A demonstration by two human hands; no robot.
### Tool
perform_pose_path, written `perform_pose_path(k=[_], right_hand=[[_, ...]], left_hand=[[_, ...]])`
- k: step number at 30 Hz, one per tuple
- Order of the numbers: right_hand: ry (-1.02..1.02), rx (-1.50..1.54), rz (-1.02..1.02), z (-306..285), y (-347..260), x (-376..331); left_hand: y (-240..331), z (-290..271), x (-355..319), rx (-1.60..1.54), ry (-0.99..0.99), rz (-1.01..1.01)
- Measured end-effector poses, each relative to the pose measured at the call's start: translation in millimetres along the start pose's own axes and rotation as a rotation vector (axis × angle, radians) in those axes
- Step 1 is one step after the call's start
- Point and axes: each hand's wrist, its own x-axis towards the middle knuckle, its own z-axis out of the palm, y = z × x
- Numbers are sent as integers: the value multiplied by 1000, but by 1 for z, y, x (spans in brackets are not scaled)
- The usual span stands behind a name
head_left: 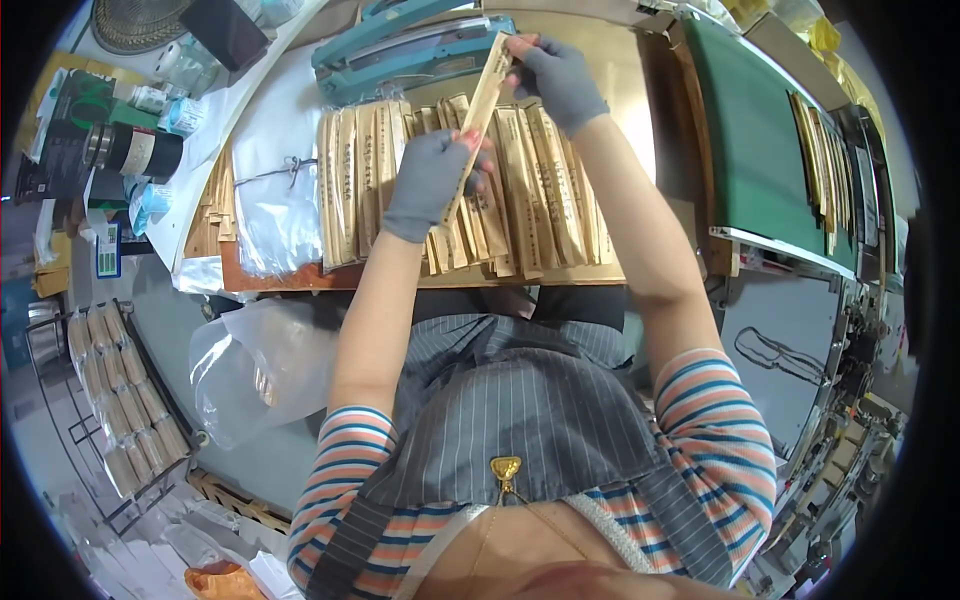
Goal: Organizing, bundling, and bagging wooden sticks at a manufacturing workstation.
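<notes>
A long, narrow tan paper packet (488, 92) with dark printing is held slantwise between my two hands. My left hand (432, 178), in a grey fingertip-less glove, is closed round its lower part. My right hand (562, 84), gloved the same way, pinches its upper end between thumb and fingers. Under the hands, a row of similar tan packets (540, 190) lies side by side on the table. Clear plastic wraps the bundle at the left end of the row (350, 190). Part of the row is hidden behind my left hand and the held packet.
Behind the row stands a teal metal device with long bars (410, 60). Clear plastic bags (275, 215) lie left of it. Further left are a black cylindrical bottle (135, 150) and a rack of wrapped bundles (125, 400). A green-topped table (750, 130) holds more packets at right.
</notes>
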Motion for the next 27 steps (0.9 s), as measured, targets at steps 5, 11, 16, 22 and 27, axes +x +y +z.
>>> perform_pose_path(k=[5,11,16,22,27], right_hand=[[16,-276,-141,6,-2,12],[125,-678,-415,14,-10,57],[135,-1184,-757,22,-40,111],[269,-1341,-544,29,-5,126],[127,-1466,-531,41,-27,131]], left_hand=[[-8,4,-13,-110,-60,-45],[-12,-1,-4,-148,157,-88],[-41,-20,36,-328,189,-34],[-46,-14,39,-457,269,-93],[-29,-13,32,-439,323,-109]])
